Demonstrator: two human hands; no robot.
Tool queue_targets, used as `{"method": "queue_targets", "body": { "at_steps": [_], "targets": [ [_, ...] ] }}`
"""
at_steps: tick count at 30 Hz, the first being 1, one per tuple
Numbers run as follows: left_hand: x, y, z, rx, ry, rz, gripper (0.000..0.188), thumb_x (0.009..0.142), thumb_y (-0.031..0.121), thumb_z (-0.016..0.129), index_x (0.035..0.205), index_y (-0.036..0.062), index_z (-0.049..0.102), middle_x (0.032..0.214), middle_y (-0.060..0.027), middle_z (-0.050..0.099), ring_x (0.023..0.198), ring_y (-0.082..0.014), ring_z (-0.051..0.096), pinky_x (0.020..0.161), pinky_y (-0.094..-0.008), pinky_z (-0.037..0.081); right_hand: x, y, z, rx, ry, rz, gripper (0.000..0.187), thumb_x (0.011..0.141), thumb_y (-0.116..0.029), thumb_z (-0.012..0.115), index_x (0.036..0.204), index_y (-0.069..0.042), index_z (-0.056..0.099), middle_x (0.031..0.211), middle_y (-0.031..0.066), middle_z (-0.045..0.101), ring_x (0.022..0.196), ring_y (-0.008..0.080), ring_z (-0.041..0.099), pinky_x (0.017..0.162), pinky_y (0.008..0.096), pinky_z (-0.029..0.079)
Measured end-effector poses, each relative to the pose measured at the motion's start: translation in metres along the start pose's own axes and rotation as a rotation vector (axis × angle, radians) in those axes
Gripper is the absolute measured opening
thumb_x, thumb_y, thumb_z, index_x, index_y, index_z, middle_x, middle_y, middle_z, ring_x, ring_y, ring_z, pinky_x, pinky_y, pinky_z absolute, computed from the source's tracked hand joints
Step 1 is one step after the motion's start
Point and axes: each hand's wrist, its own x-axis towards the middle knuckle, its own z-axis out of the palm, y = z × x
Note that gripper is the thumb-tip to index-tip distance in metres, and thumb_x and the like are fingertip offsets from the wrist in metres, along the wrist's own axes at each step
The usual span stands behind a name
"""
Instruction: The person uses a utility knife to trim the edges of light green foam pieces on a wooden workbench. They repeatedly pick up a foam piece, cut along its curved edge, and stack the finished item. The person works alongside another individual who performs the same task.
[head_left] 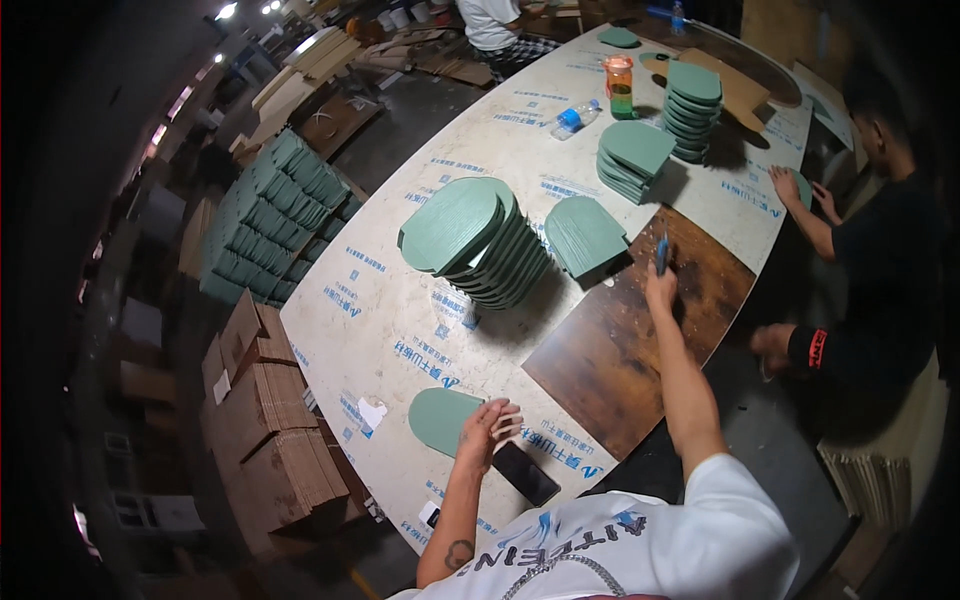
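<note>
My right hand point(661, 286) is closed round a blue utility knife point(663, 252), its thin tip pointing away over a brown, dark-stained board point(640, 340). Beside that board's far left corner lies a green panel point(585, 236) with a rounded end. My left hand point(487, 430), fingers loosely apart and nothing visible in them, hovers at the right edge of another green rounded panel point(438, 418) on the near table. A black phone point(526, 474) lies just below that hand. Farther off, a tall, leaning stack of green panels point(455, 228) stands on the white table.
More green stacks point(636, 150) stand toward the far end, near an orange-topped bottle point(620, 88) and a lying water bottle point(575, 119). A co-worker point(880, 240) handles a green piece at the right edge. Cardboard point(270, 420) and green piles point(275, 215) flank the table's left.
</note>
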Motion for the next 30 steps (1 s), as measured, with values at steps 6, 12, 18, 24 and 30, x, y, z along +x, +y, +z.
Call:
{"method": "queue_targets", "body": {
  "at_steps": [6, 12, 18, 24, 30],
  "targets": [
    [0.023, 0.074, -0.009, 0.609, 0.342, 0.605, 0.043, 0.099, 0.023, 0.065, 0.128, -0.0065, 0.056, 0.115, -0.0220, 0.067, 0.098, -0.0311, 0.069, 0.085, -0.0399, 0.056, -0.181, 0.031, -0.106, 0.055, -0.448, 0.168, 0.037, 0.094, -0.040, 0.071, 0.097, -0.004, 0.063, 0.068, 0.0038, 0.053, 0.058, 0.0177, 0.053, 0.058, 0.0350, 0.044],
    [0.087, 0.190, -0.009, 1.293, 0.604, 1.329, 0.051, 0.088, 0.015, 0.070, 0.132, -0.0046, 0.053, 0.125, -0.0289, 0.057, 0.116, -0.0461, 0.054, 0.101, -0.0493, 0.045, -0.255, 0.040, -0.261, 0.151, -0.260, 0.423, 0.034, 0.094, -0.037, 0.074, 0.087, -0.008, 0.056, 0.065, -0.0016, 0.051, 0.051, 0.0084, 0.050, 0.046, 0.0241, 0.039],
    [0.117, 0.249, 0.006, 1.837, 0.276, 0.814, 0.071, 0.082, 0.022, 0.079, 0.139, -0.0026, 0.045, 0.125, -0.0322, 0.057, 0.116, -0.0483, 0.057, 0.097, -0.0509, 0.050, -0.290, 0.037, -0.288, 0.331, -0.121, 0.403, 0.030, 0.095, -0.030, 0.072, 0.081, -0.010, 0.053, 0.063, 0.0003, 0.053, 0.050, 0.0128, 0.054, 0.046, 0.0266, 0.041],
    [0.134, 0.256, -0.006, 2.081, 0.221, 0.917, 0.044, 0.089, 0.007, 0.051, 0.128, -0.0127, 0.052, 0.094, -0.0340, 0.068, 0.080, -0.0458, 0.070, 0.070, -0.0492, 0.058, -0.320, 0.004, -0.253, 0.579, -0.079, 0.555, 0.030, 0.093, -0.027, 0.074, 0.084, -0.009, 0.052, 0.065, 0.0031, 0.055, 0.051, 0.0149, 0.054, 0.046, 0.0283, 0.041],
    [0.114, 0.287, 0.017, 2.037, 0.224, 1.016, 0.021, 0.086, 0.012, 0.058, 0.099, -0.0046, 0.058, 0.078, -0.0255, 0.068, 0.077, -0.0443, 0.068, 0.068, -0.0502, 0.055, -0.335, -0.016, -0.252, 0.558, -0.188, 0.590, 0.029, 0.095, -0.026, 0.072, 0.091, -0.008, 0.049, 0.071, 0.0053, 0.057, 0.058, 0.0156, 0.056, 0.051, 0.0292, 0.044]
  ]
}}
